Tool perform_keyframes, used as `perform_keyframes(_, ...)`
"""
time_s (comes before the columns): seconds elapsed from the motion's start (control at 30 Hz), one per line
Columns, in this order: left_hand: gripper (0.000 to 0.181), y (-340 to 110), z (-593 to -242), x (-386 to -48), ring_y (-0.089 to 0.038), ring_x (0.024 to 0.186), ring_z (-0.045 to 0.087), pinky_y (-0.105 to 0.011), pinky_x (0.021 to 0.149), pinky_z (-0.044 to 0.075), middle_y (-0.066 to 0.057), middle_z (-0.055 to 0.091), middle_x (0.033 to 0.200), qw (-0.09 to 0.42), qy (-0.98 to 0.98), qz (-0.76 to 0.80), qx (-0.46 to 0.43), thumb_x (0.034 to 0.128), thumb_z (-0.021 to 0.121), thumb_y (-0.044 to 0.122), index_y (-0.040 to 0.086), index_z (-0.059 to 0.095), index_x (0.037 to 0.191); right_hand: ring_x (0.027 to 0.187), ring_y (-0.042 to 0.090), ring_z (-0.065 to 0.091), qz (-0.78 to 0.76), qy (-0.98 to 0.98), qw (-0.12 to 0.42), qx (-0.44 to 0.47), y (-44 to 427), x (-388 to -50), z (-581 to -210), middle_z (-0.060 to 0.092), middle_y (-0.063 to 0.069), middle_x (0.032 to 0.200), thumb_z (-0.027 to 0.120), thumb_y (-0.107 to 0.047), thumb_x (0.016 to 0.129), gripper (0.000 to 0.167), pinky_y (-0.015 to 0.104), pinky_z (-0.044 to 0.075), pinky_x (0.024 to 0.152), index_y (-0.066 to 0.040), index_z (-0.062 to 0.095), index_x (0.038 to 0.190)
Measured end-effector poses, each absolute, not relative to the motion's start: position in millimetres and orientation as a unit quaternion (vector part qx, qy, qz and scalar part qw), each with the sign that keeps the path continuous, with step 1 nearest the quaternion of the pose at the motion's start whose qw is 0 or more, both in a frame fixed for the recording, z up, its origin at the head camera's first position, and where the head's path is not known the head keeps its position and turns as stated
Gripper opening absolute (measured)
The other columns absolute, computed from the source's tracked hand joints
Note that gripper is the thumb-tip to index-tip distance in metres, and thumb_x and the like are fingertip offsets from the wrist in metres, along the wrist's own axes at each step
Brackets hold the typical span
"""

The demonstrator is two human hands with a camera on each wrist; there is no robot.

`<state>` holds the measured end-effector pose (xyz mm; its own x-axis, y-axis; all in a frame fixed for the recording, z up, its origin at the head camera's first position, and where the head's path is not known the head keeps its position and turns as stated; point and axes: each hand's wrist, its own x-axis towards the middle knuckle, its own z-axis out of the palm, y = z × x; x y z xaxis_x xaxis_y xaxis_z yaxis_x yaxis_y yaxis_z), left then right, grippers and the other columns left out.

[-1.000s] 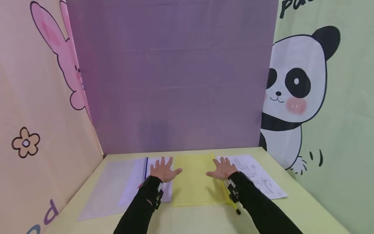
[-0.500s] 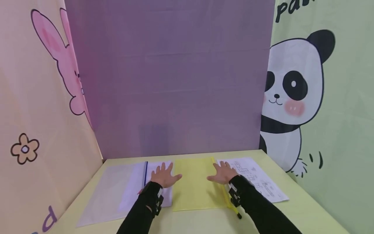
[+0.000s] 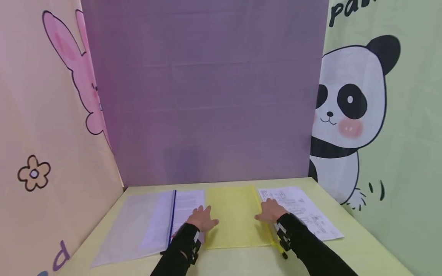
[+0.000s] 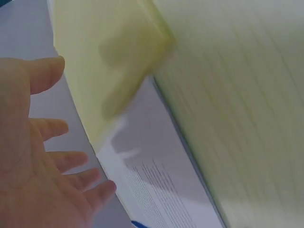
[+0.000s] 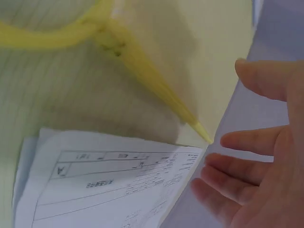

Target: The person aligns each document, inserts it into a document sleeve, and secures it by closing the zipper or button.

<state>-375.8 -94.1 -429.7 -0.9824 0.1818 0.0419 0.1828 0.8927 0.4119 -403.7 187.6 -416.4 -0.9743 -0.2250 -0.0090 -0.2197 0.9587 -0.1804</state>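
A flat yellow document pouch (image 3: 236, 224) lies mid-table, with a thicker yellow strip (image 5: 152, 78) along its right edge. At its left side, my left hand (image 3: 202, 219) is held above the printed sheets (image 3: 188, 203), fingers spread in the left wrist view. Over the pouch's right edge is my right hand (image 3: 271, 211), its fingers extended and a little bent in the right wrist view. Neither hand holds anything. To the left, a clear folder (image 3: 138, 222) with a dark blue spine (image 3: 172, 214) lies opened. Printed drawing sheets (image 3: 307, 214) lie at the right.
A purple panel (image 3: 210, 92) stands behind the pale yellow table (image 3: 235, 264). Printed cloth walls rise on both sides, one with a rabbit and one with a panda (image 3: 345, 96). A black-tipped end (image 3: 284, 255) sticks out at the pouch's near right corner.
Both hands have come slightly nearer and lower, with their fingers less spread. The left hand has shifted to the right, the right hand a little to the right. The papers and pouch stay put.
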Motion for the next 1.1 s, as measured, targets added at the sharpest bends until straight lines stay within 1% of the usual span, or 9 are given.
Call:
perform_keyframes(0.1, 0.065, -85.0, -431.8, -372.7, -0.051, 0.131, 0.043, -0.062, 0.104, 0.041, -0.032, 0.049, 0.139, -0.005, -0.974, -0.202, -0.104, 0.0924, 0.068, 0.038, -0.002, 0.054, 0.141, 0.093, 0.033, 0.058, -0.084, 0.990, 0.018, -0.109, 182.1, -401.7, -419.0, 0.062, 0.017, 0.098, 0.074, -0.036, 0.090, 0.040, 0.048, 0.050, 0.082, 0.002, 0.066, 0.098)
perform_keyframes(0.2, 0.061, -76.6, -431.8, -369.4, -0.049, 0.126, 0.046, -0.060, 0.101, 0.043, -0.029, 0.053, 0.132, -0.012, -0.976, -0.187, -0.107, 0.0909, 0.070, 0.038, -0.001, 0.059, 0.137, 0.077, 0.025, 0.055, -0.100, 0.990, 0.045, -0.090, 178.1, -399.0, -420.2, 0.059, 0.011, 0.085, 0.074, -0.034, 0.091, 0.036, 0.040, 0.047, 0.072, 0.000, 0.065, 0.097)
perform_keyframes(0.27, 0.057, -72.9, -432.5, -366.1, -0.047, 0.123, 0.047, -0.059, 0.099, 0.045, -0.026, 0.055, 0.128, -0.014, -0.979, -0.174, -0.108, 0.0907, 0.070, 0.038, 0.001, 0.062, 0.133, 0.072, 0.023, 0.053, -0.108, 0.989, 0.055, -0.079, 176.8, -397.9, -422.8, 0.056, 0.008, 0.081, 0.075, -0.033, 0.091, 0.035, 0.037, 0.044, 0.069, 0.000, 0.064, 0.097)
perform_keyframes(0.5, 0.051, -66.3, -444.1, -360.4, -0.041, 0.115, 0.050, -0.057, 0.093, 0.047, -0.022, 0.059, 0.118, -0.003, -0.984, -0.131, -0.120, 0.0897, 0.069, 0.044, 0.006, 0.069, 0.124, 0.075, 0.024, 0.052, -0.120, 0.988, 0.051, -0.081, 178.7, -396.3, -433.2, 0.054, 0.009, 0.084, 0.076, -0.025, 0.090, 0.033, 0.039, 0.046, 0.072, 0.003, 0.064, 0.101)
perform_keyframes(0.6, 0.058, -63.9, -447.4, -360.5, -0.041, 0.118, 0.049, -0.057, 0.095, 0.046, -0.024, 0.060, 0.119, -0.001, -0.984, -0.127, -0.123, 0.0887, 0.069, 0.050, 0.005, 0.068, 0.125, 0.075, 0.024, 0.052, -0.123, 0.988, 0.049, -0.081, 178.8, -395.9, -432.8, 0.054, 0.010, 0.084, 0.076, -0.023, 0.089, 0.031, 0.040, 0.046, 0.072, 0.003, 0.064, 0.099)
perform_keyframes(0.73, 0.068, -60.9, -444.9, -357.8, -0.043, 0.123, 0.046, -0.059, 0.099, 0.044, -0.026, 0.058, 0.123, -0.018, -0.983, -0.139, -0.118, 0.0870, 0.071, 0.055, 0.003, 0.065, 0.130, 0.073, 0.023, 0.052, -0.115, 0.989, 0.044, -0.082, 178.5, -393.9, -431.8, 0.054, 0.009, 0.081, 0.076, -0.022, 0.087, 0.028, 0.037, 0.046, 0.069, 0.001, 0.064, 0.094)
perform_keyframes(0.93, 0.069, -57.6, -439.9, -352.3, -0.044, 0.125, 0.044, -0.059, 0.100, 0.045, -0.029, 0.055, 0.125, -0.030, -0.982, -0.149, -0.113, 0.0866, 0.073, 0.054, 0.001, 0.064, 0.131, 0.067, 0.022, 0.055, -0.151, 0.983, 0.026, -0.099, 178.8, -391.5, -431.6, 0.056, 0.008, 0.076, 0.076, -0.013, 0.083, 0.021, 0.034, 0.047, 0.062, 0.001, 0.062, 0.091)
perform_keyframes(1.0, 0.070, -56.9, -439.0, -350.7, -0.044, 0.126, 0.044, -0.059, 0.100, 0.046, -0.029, 0.054, 0.126, -0.035, -0.982, -0.147, -0.113, 0.0870, 0.073, 0.054, 0.001, 0.063, 0.131, 0.069, 0.023, 0.054, -0.168, 0.981, 0.029, -0.098, 178.2, -390.8, -432.0, 0.056, 0.009, 0.079, 0.075, -0.009, 0.083, 0.020, 0.034, 0.047, 0.064, 0.002, 0.063, 0.095)
perform_keyframes(1.1, 0.070, -55.7, -439.0, -349.2, -0.044, 0.126, 0.045, -0.058, 0.100, 0.046, -0.029, 0.054, 0.129, -0.039, -0.982, -0.144, -0.114, 0.0873, 0.072, 0.054, 0.001, 0.063, 0.132, 0.070, 0.023, 0.053, -0.176, 0.979, 0.032, -0.099, 177.2, -388.4, -432.1, 0.055, 0.009, 0.080, 0.073, -0.005, 0.081, 0.018, 0.034, 0.046, 0.064, 0.002, 0.062, 0.095)
